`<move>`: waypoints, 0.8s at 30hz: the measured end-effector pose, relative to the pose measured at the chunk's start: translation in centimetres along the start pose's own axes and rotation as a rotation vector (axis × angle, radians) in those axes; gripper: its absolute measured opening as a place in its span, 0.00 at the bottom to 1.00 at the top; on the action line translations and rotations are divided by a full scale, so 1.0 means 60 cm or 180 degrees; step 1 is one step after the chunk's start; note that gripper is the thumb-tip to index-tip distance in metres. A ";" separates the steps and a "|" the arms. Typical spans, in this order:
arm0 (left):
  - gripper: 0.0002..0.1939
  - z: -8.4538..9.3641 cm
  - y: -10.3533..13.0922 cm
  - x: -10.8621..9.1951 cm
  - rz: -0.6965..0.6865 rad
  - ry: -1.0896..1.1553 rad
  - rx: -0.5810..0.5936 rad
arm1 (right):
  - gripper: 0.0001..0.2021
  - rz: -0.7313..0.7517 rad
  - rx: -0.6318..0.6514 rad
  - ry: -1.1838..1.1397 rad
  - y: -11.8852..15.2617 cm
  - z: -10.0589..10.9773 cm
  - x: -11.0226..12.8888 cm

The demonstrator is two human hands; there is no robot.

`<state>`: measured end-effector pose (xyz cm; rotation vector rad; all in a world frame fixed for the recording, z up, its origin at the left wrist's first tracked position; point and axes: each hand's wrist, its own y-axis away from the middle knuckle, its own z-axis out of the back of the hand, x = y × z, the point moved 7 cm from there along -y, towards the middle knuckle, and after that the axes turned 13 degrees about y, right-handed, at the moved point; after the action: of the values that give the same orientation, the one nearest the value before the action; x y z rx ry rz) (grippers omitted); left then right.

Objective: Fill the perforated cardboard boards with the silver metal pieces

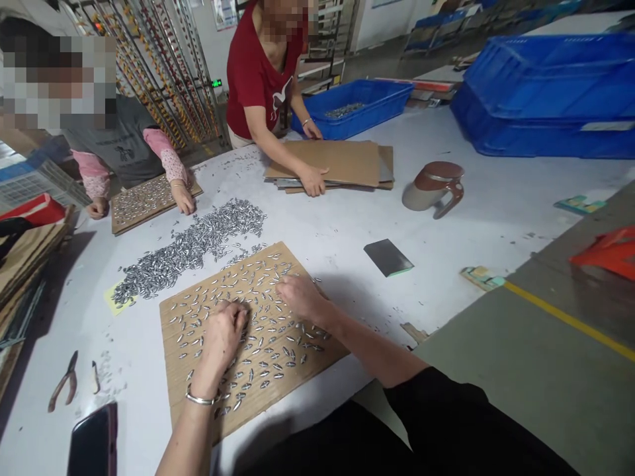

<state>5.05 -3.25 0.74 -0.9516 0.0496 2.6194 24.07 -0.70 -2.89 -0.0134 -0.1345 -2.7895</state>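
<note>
A brown cardboard sheet (pixel 174 370) lies on the white table in front of me, with many small silver pointed metal pieces (pixel 265 363) spread over it. Above the sheet's middle is my left hand (pixel 225 330), a metal bracelet at its wrist, its fingers curled together. My right hand (pixel 300 297) is over the sheet's far right part, fingers bent in and close to the pieces. Whatever is between the fingertips of either hand is hidden or too small to name. Just beyond the sheet lies a long heap of the same metal pieces (pixel 198 241).
Pliers (pixel 67 383) and a phone (pixel 92 439) lie at left. Right of the sheet are a dark flat block (pixel 388 256) and a lidded mug (pixel 431 186). Two co-workers handle cardboard (pixel 342 158) across the table. Blue crates (pixel 540 99) stand at right.
</note>
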 end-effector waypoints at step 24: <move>0.13 -0.026 -0.003 -0.029 -0.0191 0.0216 0.0123 | 0.10 0.0249 -0.0237 0.0017 0.067 -0.031 0.002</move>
<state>7.34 -3.86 0.63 -1.0128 0.0869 2.5222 25.32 -4.70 -4.37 -0.0287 -0.0282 -2.7147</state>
